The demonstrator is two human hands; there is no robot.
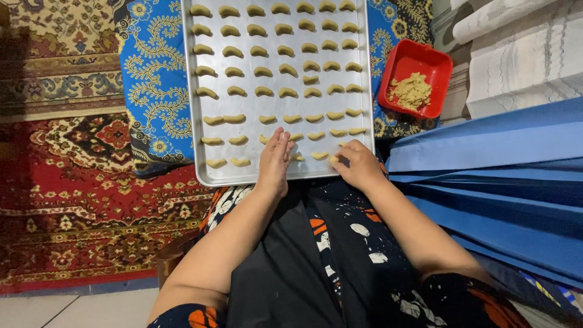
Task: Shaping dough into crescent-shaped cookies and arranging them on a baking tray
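Pinching a small dough crescent (334, 160) at the near edge of the metal tray (194, 121) with right hand (358, 165), left hand (274, 159) flat with fingers together beside it, risking squashing neighbouring dough pieces (320, 155) through a careless nudge.

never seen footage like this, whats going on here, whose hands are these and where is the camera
There is no machine here. One camera sits on a person's head and looks down, so you see their own lap and arms. The left hand lies flat and open at the near edge of a metal baking tray, which holds rows of small curved dough pieces. The right hand pinches one pale dough piece at the tray's near right corner. The tray rests on a blue patterned cloth. Beside it, a red tub holds more dough. A red carpet covers the floor.
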